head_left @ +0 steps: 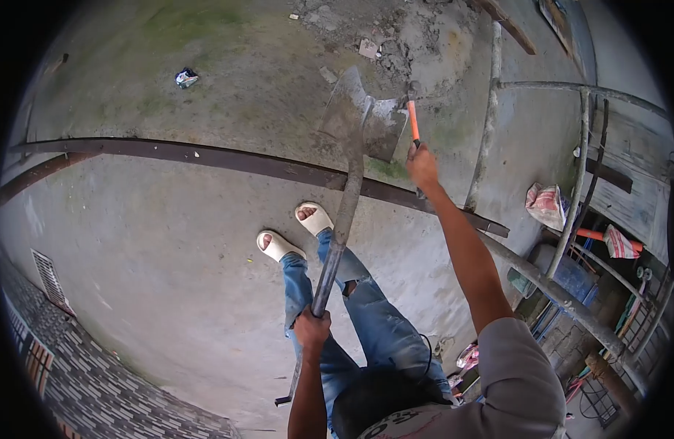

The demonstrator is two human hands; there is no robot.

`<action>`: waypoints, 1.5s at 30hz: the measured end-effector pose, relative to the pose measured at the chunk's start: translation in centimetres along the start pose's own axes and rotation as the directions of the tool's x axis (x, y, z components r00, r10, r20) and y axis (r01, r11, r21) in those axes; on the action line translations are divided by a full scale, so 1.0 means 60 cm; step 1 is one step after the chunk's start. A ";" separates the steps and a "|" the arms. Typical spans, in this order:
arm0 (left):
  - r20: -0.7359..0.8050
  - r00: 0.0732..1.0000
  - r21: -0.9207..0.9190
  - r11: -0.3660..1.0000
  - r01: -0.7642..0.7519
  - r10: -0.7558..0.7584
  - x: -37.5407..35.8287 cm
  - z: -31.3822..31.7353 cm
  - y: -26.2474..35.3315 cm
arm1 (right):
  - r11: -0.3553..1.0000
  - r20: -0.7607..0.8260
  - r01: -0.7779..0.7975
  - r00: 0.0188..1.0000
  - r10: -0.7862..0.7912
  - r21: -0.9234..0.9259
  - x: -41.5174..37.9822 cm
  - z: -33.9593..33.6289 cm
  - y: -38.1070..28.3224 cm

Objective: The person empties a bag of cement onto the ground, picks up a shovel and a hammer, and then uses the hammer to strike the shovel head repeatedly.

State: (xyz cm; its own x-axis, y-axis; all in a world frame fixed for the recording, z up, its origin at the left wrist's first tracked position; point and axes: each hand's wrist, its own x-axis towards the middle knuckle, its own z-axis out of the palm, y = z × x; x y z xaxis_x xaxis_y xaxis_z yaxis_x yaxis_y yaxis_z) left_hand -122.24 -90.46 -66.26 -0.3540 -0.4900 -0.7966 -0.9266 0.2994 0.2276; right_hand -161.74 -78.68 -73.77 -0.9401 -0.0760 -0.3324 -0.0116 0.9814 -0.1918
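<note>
My left hand (311,327) is wrapped round the lower part of a long shovel handle (342,238). The handle runs up and away over a dark metal beam to a worn grey shovel blade (346,110) on the concrete. My right hand (423,167) grips a hammer (414,121) with an orange and black handle. The hammer's head is by the right edge of the blade, near a patch of broken concrete; whether it touches the blade is not clear.
A long dark metal beam (242,161) crosses the concrete floor ahead of my feet. On the right are metal pipes (491,124), a white and red sack (547,205) and a blue container (567,272). Rubble (395,44) lies at the top, a crumpled wrapper (185,77) at upper left.
</note>
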 end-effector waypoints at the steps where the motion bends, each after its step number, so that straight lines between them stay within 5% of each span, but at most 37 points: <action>1: -0.003 1.000 -0.001 1.000 0.000 0.000 -0.002 0.000 0.001 | 1.000 -0.006 -0.003 1.000 0.003 0.000 -0.024 0.004 0.013; 3: -0.024 1.000 -0.021 1.000 0.003 -0.003 0.005 0.004 0.011 | 0.994 0.048 0.108 0.993 -0.109 0.024 -0.076 0.019 0.030; 8: -0.013 1.000 -0.006 1.000 -0.002 0.002 0.002 0.003 0.002 | 0.994 -0.005 0.011 1.000 -0.010 0.108 -0.019 0.030 0.010; 11: 0.014 0.999 0.009 0.999 0.041 -0.041 0.006 0.006 0.001 | 0.990 -0.064 0.103 0.993 -0.097 0.093 -0.070 0.039 0.037; 14: -0.031 0.999 0.025 1.000 -0.012 0.012 0.003 0.004 -0.001 | 0.990 0.145 0.065 0.986 -0.083 0.125 -0.117 0.010 0.061; 20: 0.101 0.991 -0.150 0.986 -0.070 0.086 0.012 -0.010 -0.024 | 0.858 0.006 -0.094 0.994 0.105 0.506 -0.194 -0.040 0.071; 21: 0.092 0.992 -0.147 0.986 -0.073 0.087 0.014 -0.022 -0.025 | 0.709 0.142 -0.246 0.969 0.203 0.661 -0.214 -0.058 0.061; 22: 0.337 0.938 -0.300 0.954 0.023 0.083 0.014 -0.041 -0.025 | 0.516 0.295 -0.391 0.919 0.261 0.763 -0.236 -0.068 0.056; 23: 0.555 0.823 -0.416 0.897 0.150 0.120 0.014 -0.062 -0.024 | 0.507 0.294 -0.386 0.922 0.254 0.771 -0.256 -0.067 0.059; 24: 0.545 0.829 -0.412 0.901 0.136 0.124 0.008 -0.085 -0.023 | 0.455 0.315 -0.413 0.908 0.277 0.789 -0.278 -0.063 0.064; 26: 0.796 0.510 -0.578 0.660 0.479 0.327 0.003 -0.125 -0.016 | 0.377 0.341 -0.440 0.890 0.302 0.815 -0.319 -0.056 0.077; 28: 0.830 0.188 -0.477 0.492 0.728 0.526 0.012 -0.113 -0.066 | 0.471 0.254 -0.399 0.905 0.341 0.787 -0.354 -0.016 0.112; 31: 0.775 -0.057 -0.297 0.442 0.846 0.629 0.043 -0.086 -0.085 | 0.455 0.302 -0.459 0.876 0.376 0.763 -0.398 0.001 0.132; 34: 0.812 0.002 -0.344 0.475 0.810 0.584 0.046 -0.096 -0.082 | 0.411 0.305 -0.449 0.878 0.370 0.793 -0.435 0.006 0.141; 38: 0.829 0.365 -0.559 0.655 0.508 0.424 0.021 -0.137 -0.051 | 0.341 0.334 -0.496 0.837 0.434 0.799 -0.500 0.012 0.155; 39: 0.827 0.352 -0.563 0.639 0.525 0.439 0.033 -0.131 -0.065 | 0.352 0.332 -0.507 0.828 0.451 0.787 -0.517 0.012 0.157; 41: 0.783 0.457 -0.601 0.704 0.378 0.422 0.021 -0.145 -0.052 | 0.307 0.336 -0.508 0.817 0.469 0.805 -0.555 0.009 0.156; 43: 0.647 0.595 -0.551 0.832 -0.066 0.477 0.010 -0.158 -0.047 | 0.348 0.295 -0.476 0.837 0.460 0.808 -0.593 0.017 0.159; 45: 0.581 0.639 -0.531 0.830 -0.170 0.504 0.005 -0.165 -0.052 | 0.368 0.284 -0.480 0.834 0.473 0.797 -0.631 0.030 0.168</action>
State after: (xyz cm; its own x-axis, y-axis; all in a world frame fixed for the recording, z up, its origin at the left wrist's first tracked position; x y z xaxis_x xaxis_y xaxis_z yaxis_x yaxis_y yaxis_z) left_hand -120.71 -99.63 -61.66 -0.6191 0.3131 -0.7202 -0.7760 -0.1031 0.6223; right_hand -125.62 -66.24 -64.79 -0.6930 0.3503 -0.6302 0.7180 0.2569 -0.6469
